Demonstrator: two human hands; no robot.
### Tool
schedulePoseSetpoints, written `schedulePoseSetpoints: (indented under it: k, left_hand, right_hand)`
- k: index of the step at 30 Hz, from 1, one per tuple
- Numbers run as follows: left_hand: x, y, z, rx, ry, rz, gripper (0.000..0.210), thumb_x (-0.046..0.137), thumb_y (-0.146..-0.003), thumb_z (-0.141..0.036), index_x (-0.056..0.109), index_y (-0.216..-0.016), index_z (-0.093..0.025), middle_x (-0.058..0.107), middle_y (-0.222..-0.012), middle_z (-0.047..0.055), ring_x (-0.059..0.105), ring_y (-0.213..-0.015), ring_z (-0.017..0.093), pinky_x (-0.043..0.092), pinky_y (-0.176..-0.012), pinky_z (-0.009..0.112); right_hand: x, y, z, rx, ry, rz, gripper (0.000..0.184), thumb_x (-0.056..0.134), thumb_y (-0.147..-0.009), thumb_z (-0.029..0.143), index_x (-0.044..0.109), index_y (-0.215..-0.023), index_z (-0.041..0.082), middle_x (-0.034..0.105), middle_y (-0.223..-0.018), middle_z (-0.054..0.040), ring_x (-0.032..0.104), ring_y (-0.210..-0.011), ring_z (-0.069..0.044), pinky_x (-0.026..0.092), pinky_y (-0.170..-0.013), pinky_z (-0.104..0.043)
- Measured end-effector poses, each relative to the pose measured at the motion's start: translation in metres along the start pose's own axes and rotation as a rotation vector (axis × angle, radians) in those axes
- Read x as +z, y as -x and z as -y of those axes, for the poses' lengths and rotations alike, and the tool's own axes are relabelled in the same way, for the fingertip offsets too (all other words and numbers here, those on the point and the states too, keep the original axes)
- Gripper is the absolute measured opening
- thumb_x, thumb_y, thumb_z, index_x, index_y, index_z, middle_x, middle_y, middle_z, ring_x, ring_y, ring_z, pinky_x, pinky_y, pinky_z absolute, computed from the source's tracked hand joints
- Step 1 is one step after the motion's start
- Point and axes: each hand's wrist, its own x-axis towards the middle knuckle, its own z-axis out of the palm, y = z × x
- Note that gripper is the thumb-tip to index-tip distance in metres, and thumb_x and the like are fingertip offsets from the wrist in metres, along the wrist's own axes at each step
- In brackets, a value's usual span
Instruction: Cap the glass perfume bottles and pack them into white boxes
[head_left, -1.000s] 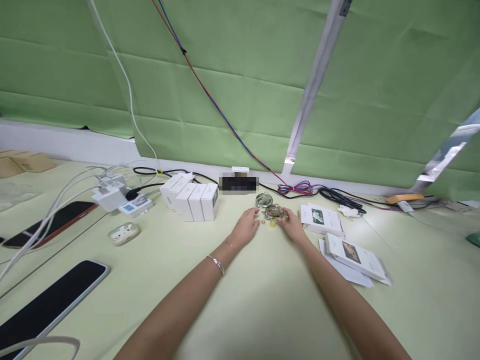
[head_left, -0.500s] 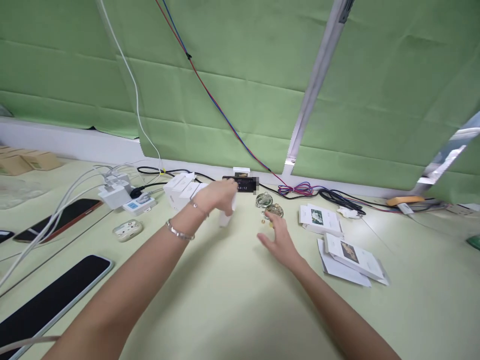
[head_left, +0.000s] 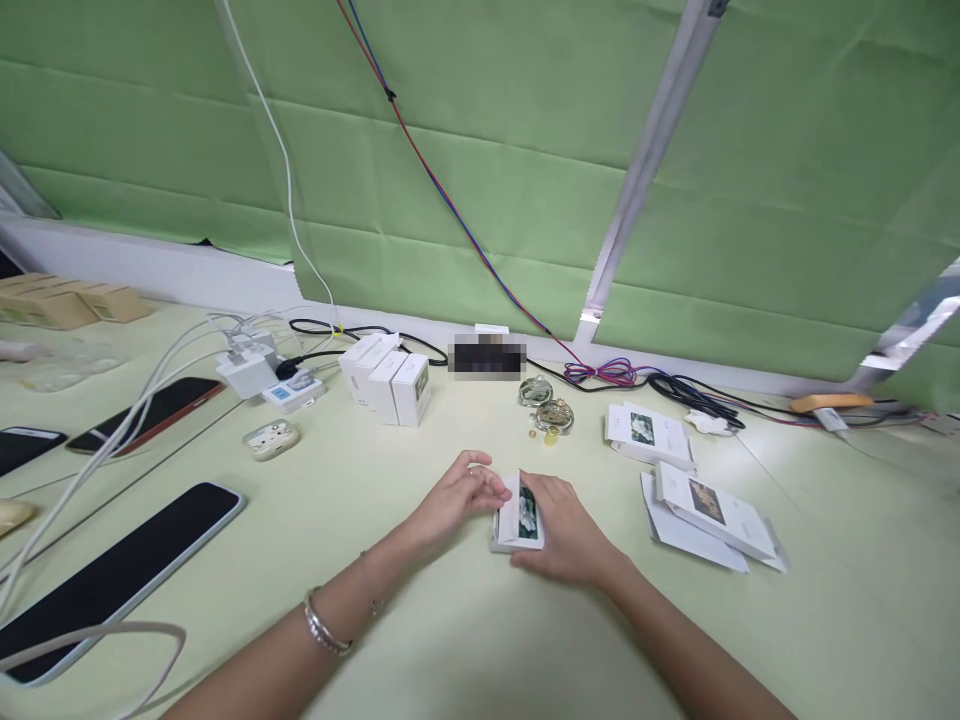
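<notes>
A small white box (head_left: 510, 530) with a dark green picture of a white flower lies on the table in front of me. My right hand (head_left: 566, 525) is wrapped round its right side, fingers along the far edge and thumb at the near edge. From the left, my left hand (head_left: 469, 492) has curled fingers, their tips closed against the box's upper left edge by a pale flap. Beyond the hands lie a green-faced round metal trinket (head_left: 535, 391) and a gold-toned one (head_left: 554, 416), with small gold pieces (head_left: 551, 436) beside them.
Upright white boxes (head_left: 411, 390) stand behind my left hand. Flattened white boxes (head_left: 651, 436) lie to the right. At left are a large phone (head_left: 127, 580), an earbud case (head_left: 271, 440), chargers (head_left: 251, 370) and loose cables. Coiled black cable (head_left: 694, 395) runs along the wall.
My left hand has come back from the row of upright boxes with a white box, now near the front. My right hand has moved nearer and closed round it.
</notes>
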Motion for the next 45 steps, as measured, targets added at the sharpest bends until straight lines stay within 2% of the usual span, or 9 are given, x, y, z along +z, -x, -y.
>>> schedulePoseSetpoints:
  k: [3,6,13,18,22,25,29,37,45]
  left_hand:
    - [0.002,0.009,0.009,0.098,-0.224,-0.026,0.012,0.040,-0.086,-0.031,0.041,-0.081,-0.020,0.057,-0.079,-0.001,0.054,-0.076,0.013,0.042,-0.071,0.028]
    - [0.001,0.018,0.014,0.090,-0.322,-0.032,0.013,0.039,-0.087,-0.032,0.039,-0.081,-0.021,0.055,-0.071,-0.004,0.051,-0.065,0.011,0.041,-0.061,0.024]
    - [0.003,0.013,0.031,-0.265,-0.213,0.096,0.030,0.048,-0.077,-0.027,0.041,-0.105,-0.018,0.055,-0.052,-0.005,0.054,-0.038,0.013,0.038,-0.036,0.020]
    - [0.002,0.002,0.017,-0.389,-0.251,0.143,0.035,0.043,-0.074,-0.029,0.047,-0.106,-0.015,0.060,-0.060,0.000,0.058,-0.041,0.014,0.034,-0.032,0.018]
    - [-0.008,0.001,0.002,-0.300,-0.334,0.287,0.022,0.047,-0.068,-0.025,0.057,-0.085,-0.014,0.060,-0.061,0.000,0.053,-0.046,0.012,0.034,-0.038,0.019]
    - [-0.013,0.004,-0.003,-0.156,-0.476,0.199,0.020,0.051,-0.068,-0.026,0.058,-0.084,-0.016,0.060,-0.066,0.001,0.052,-0.053,0.013,0.036,-0.046,0.021]
    - [-0.011,0.007,-0.004,-0.109,-0.609,0.179,0.027,0.052,-0.071,-0.028,0.054,-0.096,-0.019,0.063,-0.080,0.003,0.057,-0.066,0.018,0.038,-0.053,0.023]
    - [-0.011,-0.001,0.009,-0.021,-0.740,0.065,0.037,0.052,-0.073,-0.029,0.038,-0.106,-0.019,0.057,-0.068,0.000,0.052,-0.061,0.017,0.034,-0.052,0.023]
    - [-0.057,0.004,0.002,-0.200,-1.033,-0.128,0.039,0.043,-0.073,-0.020,0.036,-0.112,-0.018,0.054,-0.068,0.001,0.051,-0.058,0.019,0.032,-0.050,0.026]
  right_hand:
    - [0.002,-0.001,0.001,0.037,-0.004,-0.020,0.091,0.071,-0.056,0.038,0.031,-0.133,0.011,0.047,-0.126,-0.0146,0.042,-0.115,-0.029,0.031,-0.099,-0.044]
    - [0.003,0.001,0.000,0.068,-0.008,-0.049,0.088,0.068,-0.059,0.039,0.030,-0.133,0.010,0.044,-0.130,-0.0156,0.040,-0.118,-0.029,0.030,-0.100,-0.045]
    - [0.006,0.003,-0.001,0.030,0.024,-0.105,0.087,0.065,-0.062,0.042,0.027,-0.133,0.009,0.046,-0.127,-0.0169,0.042,-0.117,-0.029,0.031,-0.099,-0.046]
    - [0.009,0.006,0.006,-0.046,0.143,-0.160,0.079,0.063,-0.064,0.036,0.030,-0.132,0.011,0.049,-0.123,-0.0157,0.043,-0.112,-0.030,0.032,-0.095,-0.046]
    - [0.016,0.012,0.012,-0.096,0.286,-0.230,0.066,0.056,-0.071,0.032,0.034,-0.131,0.014,0.047,-0.124,-0.0157,0.040,-0.112,-0.031,0.028,-0.095,-0.048]
    - [0.018,0.015,0.014,-0.113,0.322,-0.213,0.067,0.055,-0.070,0.029,0.033,-0.132,0.016,0.046,-0.124,-0.0151,0.039,-0.113,-0.032,0.026,-0.096,-0.048]
    - [0.017,0.015,0.013,-0.134,0.323,-0.176,0.070,0.055,-0.069,0.030,0.031,-0.133,0.017,0.045,-0.125,-0.0154,0.038,-0.113,-0.032,0.024,-0.096,-0.049]
    - [0.010,0.011,0.013,-0.112,0.254,-0.139,0.071,0.056,-0.071,0.039,0.031,-0.133,0.014,0.047,-0.124,-0.0164,0.041,-0.111,-0.031,0.028,-0.094,-0.047]
    - [-0.017,0.040,-0.007,0.107,0.236,-0.051,0.072,0.062,-0.067,0.037,0.035,-0.131,0.019,0.049,-0.122,-0.0131,0.043,-0.111,-0.031,0.033,-0.094,-0.048]
